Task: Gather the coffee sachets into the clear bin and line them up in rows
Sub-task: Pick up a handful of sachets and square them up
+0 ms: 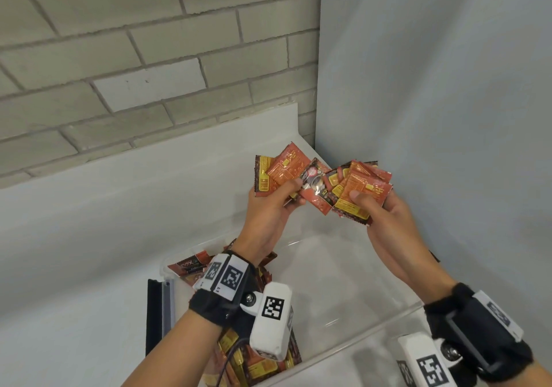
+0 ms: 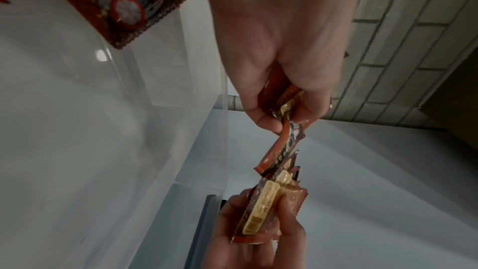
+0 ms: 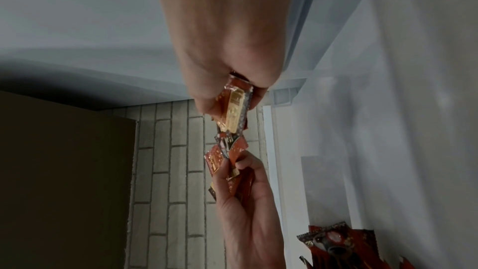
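Above the clear bin: both my hands are raised over it, each holding a fan of coffee sachets, and the two fans meet in the middle.
My left hand (image 1: 273, 207): my thumb and curled fingers pinch a few red-orange sachets (image 1: 276, 173); one shows a yellow panel, another faces me with orange print.
My right hand (image 1: 379, 210): my thumb presses on top of a thicker fan of sachets (image 1: 357, 191), fingers curled underneath, gripping them.
Between the fans: one sachet with a cup picture (image 1: 315, 182) bridges the two bunches; I cannot tell which hand really holds it.
Clear bin (image 1: 397, 313): it sits on the white counter, near me, below my hands; its right half shows bare bottom.
Sachets in the bin (image 1: 191, 268): a loose, unordered pile lies in the left part, mostly hidden under my left wrist.
Left wrist view: my left hand (image 2: 279, 52) clamps its sachets edge-on, my right hand (image 2: 258, 230) beyond it with its own bunch.
Right wrist view: my right hand (image 3: 227, 52) grips its stack, my left hand (image 3: 248, 197) opposite.
Dark strip (image 1: 155, 315): it lies just left of the bin, touching its side.
Far side: a grey brick wall (image 1: 119, 43); on the right, a plain pale panel (image 1: 433, 88).
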Demonstrator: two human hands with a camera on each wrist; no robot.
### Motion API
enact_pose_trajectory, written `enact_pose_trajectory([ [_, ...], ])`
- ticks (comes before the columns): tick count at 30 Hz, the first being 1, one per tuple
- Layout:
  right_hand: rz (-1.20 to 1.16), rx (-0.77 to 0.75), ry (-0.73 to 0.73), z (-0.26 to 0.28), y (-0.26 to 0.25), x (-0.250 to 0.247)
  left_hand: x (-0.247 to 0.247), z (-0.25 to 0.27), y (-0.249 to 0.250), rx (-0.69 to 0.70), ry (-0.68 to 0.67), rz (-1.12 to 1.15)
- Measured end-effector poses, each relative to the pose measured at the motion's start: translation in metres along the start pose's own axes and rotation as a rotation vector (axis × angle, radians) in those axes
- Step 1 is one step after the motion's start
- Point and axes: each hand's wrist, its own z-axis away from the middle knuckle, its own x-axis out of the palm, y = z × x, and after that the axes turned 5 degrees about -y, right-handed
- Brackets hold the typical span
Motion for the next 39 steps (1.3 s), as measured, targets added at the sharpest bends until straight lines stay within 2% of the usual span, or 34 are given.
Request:
enact_pose_trajectory([
  [9,0.130,-0.015,-0.083,0.005,0.002,0.003,0.001,0.003,-0.001,-0.107,-0.083,-0.104],
  [15,-0.037,-0.072,-0.045,0.000,0.000,0.001,0.005,0.005,0.001,-0.168,-0.152,-0.116],
  [19,-0.142,-0.112,0.005,-0.004,0.000,-0.005,0.005,0.008,0.003,-0.216,-0.261,-0.172],
  [24,-0.104,-0.046,-0.095,0.000,0.002,-0.001,0.007,0.012,0.004,-0.279,-0.332,-0.235],
  [32,-0.150,-0.056,-0.036,-0.004,0.002,-0.006,0.007,0.008,0.004,-0.242,-0.310,-0.125],
  [39,-0.175,0.031,-0.205,0.002,-0.002,0.001,0.008,0.011,0.005,-0.183,-0.376,-0.218],
])
